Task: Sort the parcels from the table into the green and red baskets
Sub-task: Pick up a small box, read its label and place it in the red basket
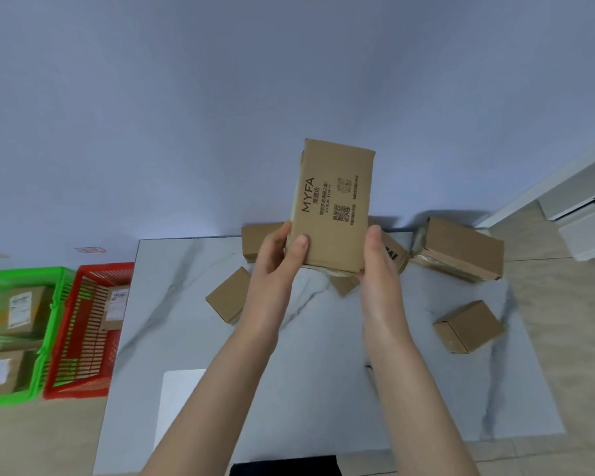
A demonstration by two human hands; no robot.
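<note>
A brown cardboard parcel (335, 201) printed "MYFA" is held up above the marble table (193, 304), its long side upright. My left hand (279, 255) grips its lower left edge, thumb on the front face. My right hand (378, 259) holds the lower right edge with the thumb along the side. Other brown parcels lie on the table: one at the left (229, 295), one at the back right (461, 249), one at the right (468, 326), and more partly hidden behind the held parcel. The green basket (54, 304) and the red basket (83, 338) stand on the floor at the left, both holding labelled parcels.
A white sheet (176, 400) lies near the table's front left. White furniture (581, 214) stands at the far right against the pale wall. Beige floor surrounds the table. A dark edge shows at the bottom centre.
</note>
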